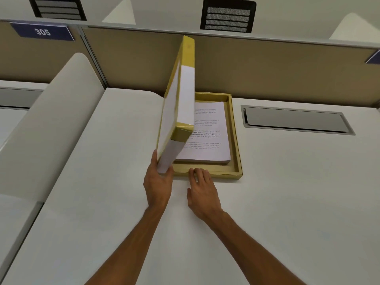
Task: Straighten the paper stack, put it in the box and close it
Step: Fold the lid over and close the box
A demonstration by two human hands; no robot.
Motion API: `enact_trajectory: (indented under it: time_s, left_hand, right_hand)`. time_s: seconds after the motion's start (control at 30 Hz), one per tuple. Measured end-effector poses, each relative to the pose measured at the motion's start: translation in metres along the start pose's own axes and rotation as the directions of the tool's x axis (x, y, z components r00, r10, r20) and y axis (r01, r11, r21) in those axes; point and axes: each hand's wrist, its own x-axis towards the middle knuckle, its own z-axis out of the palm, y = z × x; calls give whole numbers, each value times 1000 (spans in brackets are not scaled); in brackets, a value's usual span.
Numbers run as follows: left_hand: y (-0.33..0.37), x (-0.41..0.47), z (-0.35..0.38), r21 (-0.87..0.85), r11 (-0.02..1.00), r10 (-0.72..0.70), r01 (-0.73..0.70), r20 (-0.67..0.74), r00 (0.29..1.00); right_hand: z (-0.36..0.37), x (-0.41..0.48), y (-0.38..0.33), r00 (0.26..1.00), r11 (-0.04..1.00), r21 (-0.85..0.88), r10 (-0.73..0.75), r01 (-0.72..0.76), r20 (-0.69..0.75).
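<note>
On desk | left hand (158, 182) grips upright gold-white lid (177, 103) | right hand (202, 186) flat, released | printed stack (207, 132) in box (236, 140)

Left hand (158, 179) gripping, right hand (200, 187) flat

a pale white desk (267, 202) carries everything. a shallow gold box (238, 161) lies flat on it near the far middle, its near edge just beyond the right hand (202, 192), which rests on the desktop. to the right, a grey cable hatch (296, 120) sits flush in the surface.
</note>
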Motion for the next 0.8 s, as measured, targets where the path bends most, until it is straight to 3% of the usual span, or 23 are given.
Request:
enact_trajectory:
  time_s: [0.3, 0.47, 0.57, 0.63, 0.73, 0.8]
  left_hand:
    - [2, -7, 8, 319, 933, 132, -165, 124, 983]
    - [5, -10, 12, 458, 871, 115, -178, 162, 980]
    - [4, -10, 14, 474, 863, 105, -175, 171, 980]
    - [2, -10, 15, 484, 856, 106, -180, 177, 978]
    - [-1, -11, 17, 494, 849, 106, -189, 191, 976]
    - [-2, -14, 19, 494, 845, 116, -204, 204, 972]
  right_hand:
    - [-5, 1, 2, 997, 979, 196, 64, -54, -43]
    - [-13, 4, -1, 980, 844, 504, 199, -180, 18]
    - [-20, 10, 0, 915, 601, 719, 383, -350, 125]
    - [-24, 11, 2, 847, 317, 872, 499, -373, 181]
    - [-31, 9, 9, 750, -113, 963, 607, -244, 261]
    - [-33, 7, 18, 694, -220, 961, 665, -170, 275]
